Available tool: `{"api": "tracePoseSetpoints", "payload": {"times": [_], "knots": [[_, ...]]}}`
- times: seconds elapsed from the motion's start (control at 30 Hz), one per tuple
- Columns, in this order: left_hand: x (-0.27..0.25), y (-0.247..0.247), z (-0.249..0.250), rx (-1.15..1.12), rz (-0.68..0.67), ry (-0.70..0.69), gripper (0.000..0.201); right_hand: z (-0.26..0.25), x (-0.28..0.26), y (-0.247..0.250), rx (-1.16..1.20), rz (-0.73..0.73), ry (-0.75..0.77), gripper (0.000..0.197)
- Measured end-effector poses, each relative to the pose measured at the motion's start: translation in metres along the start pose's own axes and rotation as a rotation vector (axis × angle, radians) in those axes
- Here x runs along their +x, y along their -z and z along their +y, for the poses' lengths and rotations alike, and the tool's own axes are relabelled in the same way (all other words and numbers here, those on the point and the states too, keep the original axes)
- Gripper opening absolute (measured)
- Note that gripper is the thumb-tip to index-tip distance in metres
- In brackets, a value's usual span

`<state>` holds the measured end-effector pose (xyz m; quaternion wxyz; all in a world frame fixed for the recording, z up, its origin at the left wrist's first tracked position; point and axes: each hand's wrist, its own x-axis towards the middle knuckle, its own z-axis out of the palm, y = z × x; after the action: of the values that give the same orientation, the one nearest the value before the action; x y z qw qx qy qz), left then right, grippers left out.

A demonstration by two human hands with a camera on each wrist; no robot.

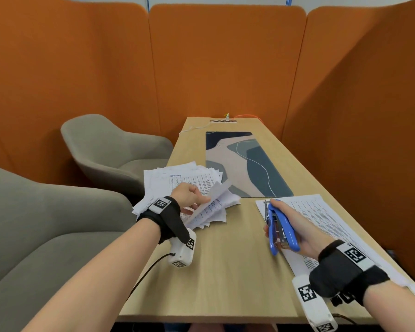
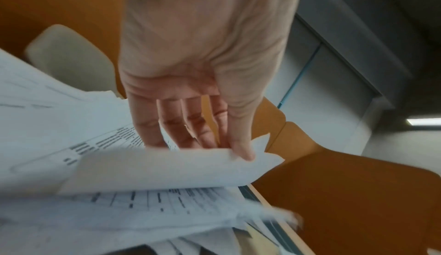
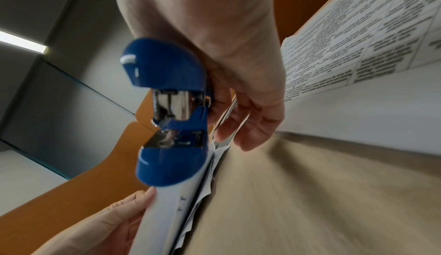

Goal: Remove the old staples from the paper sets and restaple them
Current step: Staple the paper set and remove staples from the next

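A messy pile of printed paper sets [image 1: 189, 185] lies at the table's left edge. My left hand [image 1: 194, 200] pinches one folded-up set [image 1: 216, 197] off that pile, thumb on top, fingers under it; in the left wrist view the thumb [image 2: 241, 146] presses the lifted sheet [image 2: 167, 170]. My right hand [image 1: 295, 226] grips a blue stapler [image 1: 282, 226] above the table, its mouth [image 3: 174, 119] standing apart and empty. A thin metal tool [image 1: 266, 209] sticks out beside the stapler in the same hand. Flat printed sheets [image 1: 326, 219] lie under the right hand.
A patterned desk mat [image 1: 244, 164] covers the table's middle, with a power socket and cables [image 1: 223, 120] at the far end. Two grey armchairs [image 1: 110, 149] stand to the left. Orange partition walls [image 1: 225, 63] enclose the wooden table [image 1: 225, 271].
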<state>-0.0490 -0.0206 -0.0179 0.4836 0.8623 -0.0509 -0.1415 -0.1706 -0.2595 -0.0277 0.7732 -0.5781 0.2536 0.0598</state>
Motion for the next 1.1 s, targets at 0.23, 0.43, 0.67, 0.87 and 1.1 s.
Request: {"api": "tracePoseSetpoints", "payload": {"times": [0.23,0.43,0.67,0.87,1.1], "knots": [[-0.006,-0.002,-0.002,0.193,0.266,-0.144,0.016,0.007,0.005,0.003,-0.028,0.0,0.018,0.039],[-0.051,-0.023,0.014,0.503,0.288,-0.393,0.01,0.003,0.001,0.007,-0.023,0.028,0.006,0.037],[-0.116,-0.058,0.024,0.542,-0.001,-0.588,0.01,-0.009,-0.004,0.022,0.022,-0.021,0.008,0.037],[-0.109,-0.041,0.025,0.228,-0.292,-0.229,0.042,-0.021,-0.012,0.037,-0.083,0.034,0.029,0.037],[-0.087,-0.036,-0.015,0.988,-0.496,-0.172,0.045,-0.052,-0.007,0.033,-0.116,0.006,0.095,0.039]]}}
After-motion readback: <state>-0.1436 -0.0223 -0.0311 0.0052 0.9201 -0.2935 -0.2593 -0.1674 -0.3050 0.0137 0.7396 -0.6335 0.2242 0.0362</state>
